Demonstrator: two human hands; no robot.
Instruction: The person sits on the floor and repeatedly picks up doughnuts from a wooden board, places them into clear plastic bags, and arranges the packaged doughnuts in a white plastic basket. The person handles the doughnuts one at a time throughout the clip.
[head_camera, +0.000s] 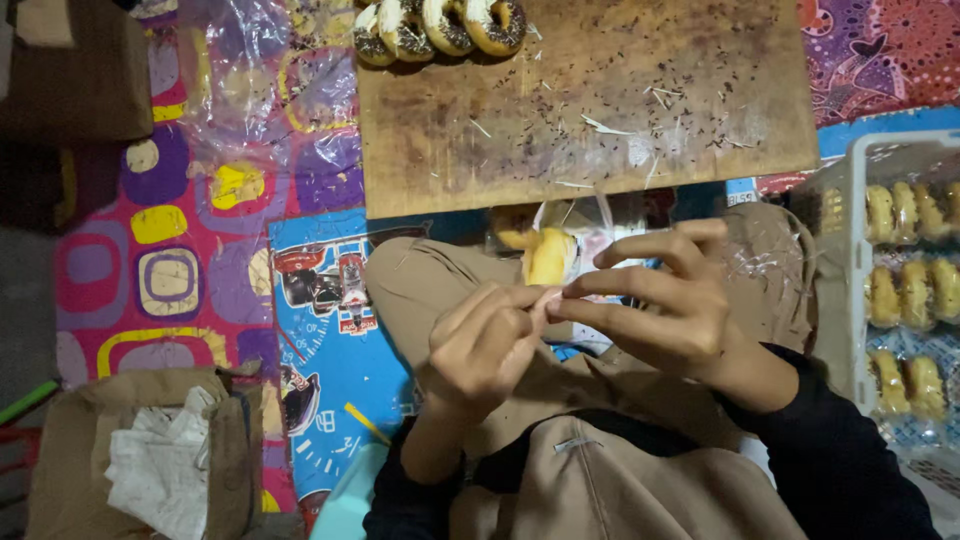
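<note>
Head view: my left hand (480, 350) and right hand (665, 305) pinch narrow on the clear wrapper of a yellow pastry (550, 256) standing upright over my lap, below the wooden board (600, 110) bearing sprinkled doughnuts (440, 25), a white crate (855, 260) of wrapped pastries rightward.

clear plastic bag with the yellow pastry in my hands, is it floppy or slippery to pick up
The clear bag looks thin and crinkled, so probably floppy. Its glossy film may slip between fingertips. The pastry inside seems soft, likely easy to squash.
</note>
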